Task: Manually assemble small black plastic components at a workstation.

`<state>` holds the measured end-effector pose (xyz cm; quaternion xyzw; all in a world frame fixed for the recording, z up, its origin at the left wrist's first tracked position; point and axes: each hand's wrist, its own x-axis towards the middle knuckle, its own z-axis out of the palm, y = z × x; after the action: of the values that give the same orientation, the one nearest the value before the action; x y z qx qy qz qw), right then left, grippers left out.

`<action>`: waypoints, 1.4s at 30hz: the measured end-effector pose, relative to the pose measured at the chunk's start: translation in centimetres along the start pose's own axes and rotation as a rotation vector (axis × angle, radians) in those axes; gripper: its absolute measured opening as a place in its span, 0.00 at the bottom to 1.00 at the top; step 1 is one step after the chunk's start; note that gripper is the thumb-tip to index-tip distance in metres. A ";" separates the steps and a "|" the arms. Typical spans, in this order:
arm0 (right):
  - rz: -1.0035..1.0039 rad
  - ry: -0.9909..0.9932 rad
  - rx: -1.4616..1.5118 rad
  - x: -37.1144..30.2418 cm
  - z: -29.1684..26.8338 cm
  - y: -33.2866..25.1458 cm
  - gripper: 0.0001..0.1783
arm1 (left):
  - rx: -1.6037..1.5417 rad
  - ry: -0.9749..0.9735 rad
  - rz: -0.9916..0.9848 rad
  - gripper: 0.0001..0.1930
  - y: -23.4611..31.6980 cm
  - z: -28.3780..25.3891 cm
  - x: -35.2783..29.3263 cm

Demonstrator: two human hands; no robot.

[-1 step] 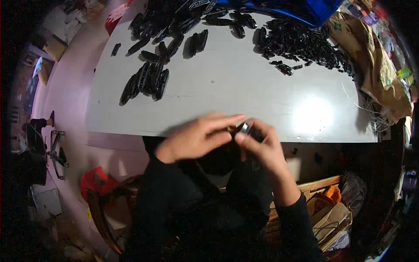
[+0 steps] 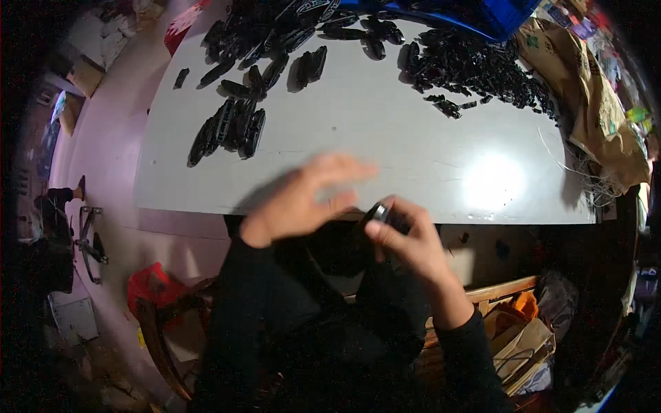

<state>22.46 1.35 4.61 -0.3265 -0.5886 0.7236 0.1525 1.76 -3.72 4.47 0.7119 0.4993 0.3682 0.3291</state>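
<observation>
My left hand (image 2: 310,196) hovers over the near edge of the white table (image 2: 358,148), blurred, its fingers stretched out and the thumb apart, with nothing visible in it. Beside it on the right, my right hand (image 2: 415,241) pinches a small dark piece with a shiny end (image 2: 381,212) between thumb and fingers, just in front of the table edge. The fingers cover most of that piece, so its kind does not show. A group of long black plastic parts (image 2: 231,129) lies on the table beyond my left hand.
More long black parts (image 2: 275,31) are heaped at the back left. A pile of small black pieces (image 2: 482,69) lies at the back right, below a blue bin (image 2: 506,17). Brown paper sacking (image 2: 578,89) lines the right edge, and loose pale strings (image 2: 592,182) lie by the near right corner.
My left hand has lifted away from my right hand, moving slightly up and left, so a gap shows between them. My right hand still holds the small dark piece.
</observation>
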 end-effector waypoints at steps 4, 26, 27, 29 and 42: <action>-0.239 -0.109 -0.423 -1.8 0.4 1.9 0.20 | 0.721 0.668 -0.043 0.21 -6.1 -2.8 7.2; -0.494 0.711 -1.227 8.9 -10.9 -0.9 0.08 | -0.585 0.521 -0.357 0.11 -0.9 2.1 3.8; -0.509 0.657 -0.994 8.4 -10.1 -0.8 0.07 | -0.678 0.491 -0.334 0.13 -0.8 2.5 3.5; -0.390 0.501 -0.561 6.6 -7.9 -1.2 0.05 | -0.811 0.511 -0.358 0.14 -0.1 3.4 3.3; -0.218 0.170 0.399 3.5 0.3 -1.3 0.07 | -0.990 0.502 -0.416 0.19 2.6 5.1 3.3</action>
<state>19.44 3.57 4.86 -0.2840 -0.4507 0.7749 0.3403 8.13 -1.85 4.71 0.2521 0.4599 0.6421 0.5592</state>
